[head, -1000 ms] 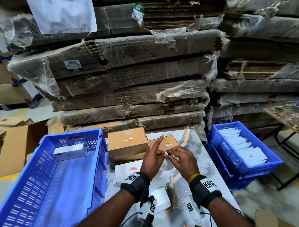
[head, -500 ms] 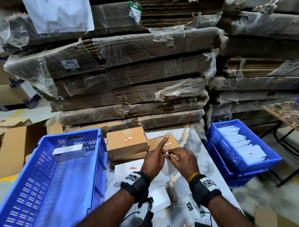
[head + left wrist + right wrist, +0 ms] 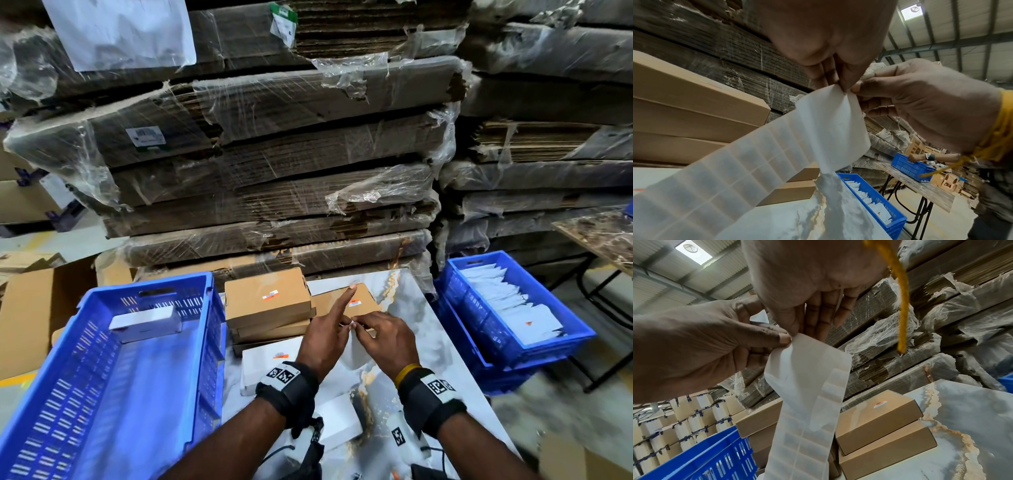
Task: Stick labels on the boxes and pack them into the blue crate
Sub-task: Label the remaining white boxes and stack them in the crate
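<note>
Status: early stage. The crate (image 3: 113,370) stands off the left edge of the tabletop (image 3: 411,308) and holds one white box (image 3: 145,322) against its far wall; the rest of its floor is bare.

Remaining stock on the tabletop:
- A stack of brown boxes (image 3: 267,301) at the far edge, just beside the crate. The top one carries a small orange-and-white label.
- A lower brown box (image 3: 359,301) to the right of that stack, also carrying a small label.
- A white box (image 3: 270,363) near the left edge, partly under the left wrist.

Current step, as judged: peeling a label from the strip (image 3: 748,159).
- Left hand (image 3: 325,339): thumb and curled fingers pinch the top corner of the strip; the index finger points straight out over the brown boxes.
- Right hand (image 3: 383,335): fingertips pinch the same top corner, touching the left fingertips. Whether a label has lifted free cannot be told.
- The strip hangs from the pinch toward the tabletop. Its upper part looks stripped; rows of labels remain lower down.

Left to do: apply any labels still needed and pack every remaining box.
</note>
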Demonstrator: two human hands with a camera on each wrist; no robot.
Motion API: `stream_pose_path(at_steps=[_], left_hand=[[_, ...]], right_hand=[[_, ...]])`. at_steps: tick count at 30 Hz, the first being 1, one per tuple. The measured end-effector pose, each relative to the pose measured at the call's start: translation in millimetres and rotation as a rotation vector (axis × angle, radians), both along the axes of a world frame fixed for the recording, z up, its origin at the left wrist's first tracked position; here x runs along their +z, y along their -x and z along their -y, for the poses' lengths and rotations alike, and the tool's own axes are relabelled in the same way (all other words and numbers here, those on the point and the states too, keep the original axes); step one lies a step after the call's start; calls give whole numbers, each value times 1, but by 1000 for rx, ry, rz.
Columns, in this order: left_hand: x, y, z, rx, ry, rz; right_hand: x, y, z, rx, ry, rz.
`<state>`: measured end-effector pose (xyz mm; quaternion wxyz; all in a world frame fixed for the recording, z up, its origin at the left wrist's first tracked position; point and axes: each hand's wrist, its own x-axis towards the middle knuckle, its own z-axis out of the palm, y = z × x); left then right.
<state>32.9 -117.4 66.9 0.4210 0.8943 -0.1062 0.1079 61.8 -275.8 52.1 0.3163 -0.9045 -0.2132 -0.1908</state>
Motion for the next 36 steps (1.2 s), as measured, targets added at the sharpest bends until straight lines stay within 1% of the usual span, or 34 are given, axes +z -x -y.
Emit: stream_pose_path(at_steps=[8, 10, 15, 19, 25, 32, 36], left_hand=[[-2, 0, 0, 6, -27, -5], [-3, 0, 1, 2, -4, -8], [-6, -1, 0, 22, 120, -39], [-8, 0, 3, 8, 117, -63], [-13, -2, 6, 8, 157, -67], [-9, 0, 12, 41, 185, -89], [-10, 1, 13, 62, 204, -92]], right_hand=[[-2, -2, -1, -8, -5, -58], [-4, -3, -1, -19, -10, -77], [-7, -5, -1, -3, -67, -131], [-8, -5, 1, -19, -62, -134], [-4, 2, -3, -96, -27, -75], [-13, -4, -2, -88, -61, -154], [-14, -6, 0, -123, -90, -202]])
